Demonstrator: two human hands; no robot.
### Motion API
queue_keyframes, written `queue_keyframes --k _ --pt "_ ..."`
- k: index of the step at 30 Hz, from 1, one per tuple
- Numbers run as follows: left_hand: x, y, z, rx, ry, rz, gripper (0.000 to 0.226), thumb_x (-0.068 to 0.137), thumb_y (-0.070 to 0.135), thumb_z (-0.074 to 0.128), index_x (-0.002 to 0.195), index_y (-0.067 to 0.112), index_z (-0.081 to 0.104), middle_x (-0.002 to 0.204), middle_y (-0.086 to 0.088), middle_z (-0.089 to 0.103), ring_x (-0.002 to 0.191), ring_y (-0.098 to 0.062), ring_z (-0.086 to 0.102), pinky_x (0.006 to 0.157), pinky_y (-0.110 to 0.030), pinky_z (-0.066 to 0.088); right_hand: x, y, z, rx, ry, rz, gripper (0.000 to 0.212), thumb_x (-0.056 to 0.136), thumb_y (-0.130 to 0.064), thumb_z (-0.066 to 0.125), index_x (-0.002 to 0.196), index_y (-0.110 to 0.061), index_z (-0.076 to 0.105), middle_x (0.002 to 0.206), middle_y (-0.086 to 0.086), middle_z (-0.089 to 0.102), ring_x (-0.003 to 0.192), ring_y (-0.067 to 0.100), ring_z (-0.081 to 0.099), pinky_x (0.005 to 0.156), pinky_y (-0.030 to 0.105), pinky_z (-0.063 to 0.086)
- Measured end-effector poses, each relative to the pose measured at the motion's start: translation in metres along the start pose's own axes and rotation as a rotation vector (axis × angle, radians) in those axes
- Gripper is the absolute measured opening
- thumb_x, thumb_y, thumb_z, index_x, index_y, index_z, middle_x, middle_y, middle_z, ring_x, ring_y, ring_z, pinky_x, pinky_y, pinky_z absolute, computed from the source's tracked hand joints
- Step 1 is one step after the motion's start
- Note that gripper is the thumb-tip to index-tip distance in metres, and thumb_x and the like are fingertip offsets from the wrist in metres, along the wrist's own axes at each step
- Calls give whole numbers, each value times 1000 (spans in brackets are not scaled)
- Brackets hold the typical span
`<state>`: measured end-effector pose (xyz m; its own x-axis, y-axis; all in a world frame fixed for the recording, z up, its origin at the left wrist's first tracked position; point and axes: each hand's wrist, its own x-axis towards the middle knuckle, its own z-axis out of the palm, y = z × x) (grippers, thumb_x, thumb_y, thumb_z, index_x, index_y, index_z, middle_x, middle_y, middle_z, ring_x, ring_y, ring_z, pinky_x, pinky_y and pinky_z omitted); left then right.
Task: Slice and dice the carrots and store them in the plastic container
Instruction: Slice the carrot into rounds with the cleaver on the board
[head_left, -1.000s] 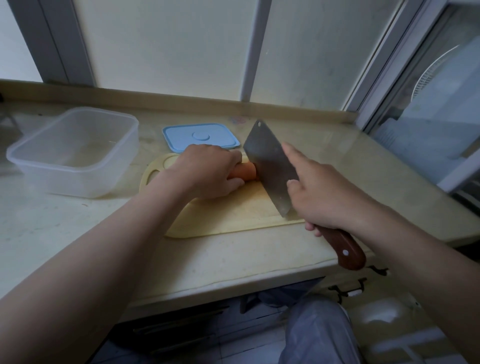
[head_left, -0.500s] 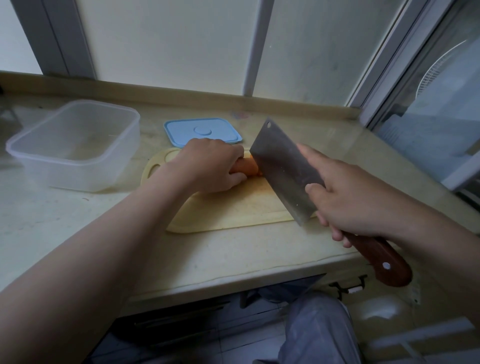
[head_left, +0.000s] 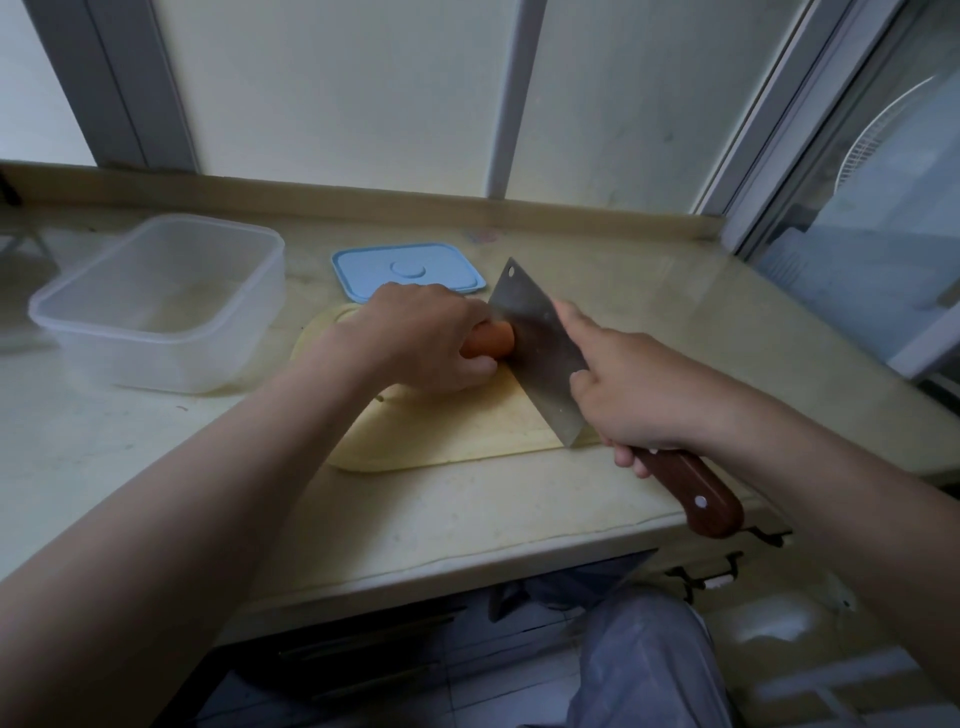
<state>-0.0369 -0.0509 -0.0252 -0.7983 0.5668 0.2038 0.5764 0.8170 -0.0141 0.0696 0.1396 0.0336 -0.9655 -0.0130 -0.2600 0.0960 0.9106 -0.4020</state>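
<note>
Plastic container (head_left: 156, 306): clear, open-topped, lidless, standing at the far left of the counter (head_left: 467, 519), well apart from the board.
Left arm: comes in from the lower left and runs diagonally up to the board, forearm bare.
Left hand (head_left: 426, 343): palm down, fingers curled over the carrot, gripping it and pinning it to the board; knuckles face the blade.
Lid (head_left: 408, 270): light blue, lying flat on the counter just behind the left hand.
Cutting board (head_left: 467, 431): pale yellow, flat on the counter under both hands.
Carrot (head_left: 491, 340): lying on the board, mostly hidden by the left hand; only its orange end shows, touching the flat of the blade.
Cleaver (head_left: 540, 353): broad steel blade tilted, its edge down at the carrot's end; brown wooden handle points back over the counter's edge.
Right hand (head_left: 639, 395): wrapped round the handle where it meets the blade, index finger stretched along the blade's spine.
Right arm: enters from the lower right, angled toward the board.
</note>
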Motion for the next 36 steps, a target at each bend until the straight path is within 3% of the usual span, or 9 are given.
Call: queue_keyframes --k 4,10,18,22,32,36 --pt "-12 -17 -16 -79 -54 -8 62 85 59 50 140 34 36 122 4 60 110 -23 57 82 -40 46 -1 1 0 -7 3 6 74 108 -22 38 158 -57 -3 93 11 58 47 17 66 50 35 61" --pt "-31 -28 4 -223 14 35 47 93 49 53 135 33 38 115 3 53 84 -17 48 72 -33 40 -2 -2 3 -9 18 9 73 108 -21 37 157 -59 -2 90 11 58 48 18 67 49 37 61" --pt "-34 -31 11 -247 87 77 48 93 47 55 136 30 42 115 0 54 89 -18 50 76 -34 44 -14 3 -11 -5 145 -63 72 109 -24 41 158 -60 3 83 1 57 43 15 64 43 29 54" --pt "-34 -31 12 -221 84 50 48 93 50 53 136 32 42 117 1 55 87 -14 44 74 -32 41 -23 4 -15 3 129 -69 73 109 -24 41 156 -63 1 86 -2 55 44 15 65 44 29 54" --pt "-34 -29 11 -213 69 11 48 92 54 51 135 35 41 120 4 55 97 -16 51 75 -31 37 -35 5 -16 29 121 -81 73 109 -21 41 155 -65 6 73 0 62 42 16 62 44 33 55" --pt "-34 -29 11 -214 70 11 48 93 53 51 135 35 41 120 5 55 92 -12 46 73 -31 36 -35 6 -15 47 114 -71 74 109 -21 40 155 -66 5 78 2 60 42 16 62 45 32 55"
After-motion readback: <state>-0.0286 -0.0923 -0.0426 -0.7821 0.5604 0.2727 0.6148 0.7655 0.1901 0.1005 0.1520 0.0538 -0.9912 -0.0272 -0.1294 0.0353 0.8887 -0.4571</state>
